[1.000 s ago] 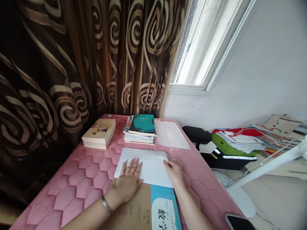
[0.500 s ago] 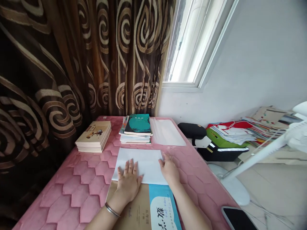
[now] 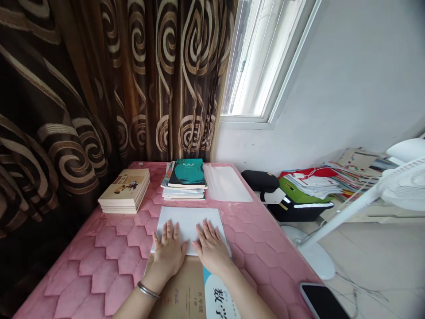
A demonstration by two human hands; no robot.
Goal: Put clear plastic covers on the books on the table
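Note:
Both palms lie flat on a white sheet (image 3: 189, 216) that covers the upper part of a textbook (image 3: 186, 290) with a brown and blue cover. My left hand (image 3: 168, 252), with a silver bangle on its wrist, presses the sheet's left half, fingers spread. On the right half rests my right hand (image 3: 212, 248), also spread, its thumb close to the left thumb. Neither hand grips anything. The textbook's lower part shows between my forearms, with large dark characters on its blue and white side.
Behind the sheet stands a stack of books topped by a teal book (image 3: 187, 172). Beige books (image 3: 125, 188) are piled at left, and clear plastic sheets (image 3: 229, 184) lie at back right. A phone (image 3: 323, 301) is at the pink tabletop's (image 3: 109, 266) right edge, near a white fan (image 3: 348, 215).
My right hand has moved from the sheet's right edge onto its surface, laid flat. My left hand stays flat on the sheet. The view has shifted slightly.

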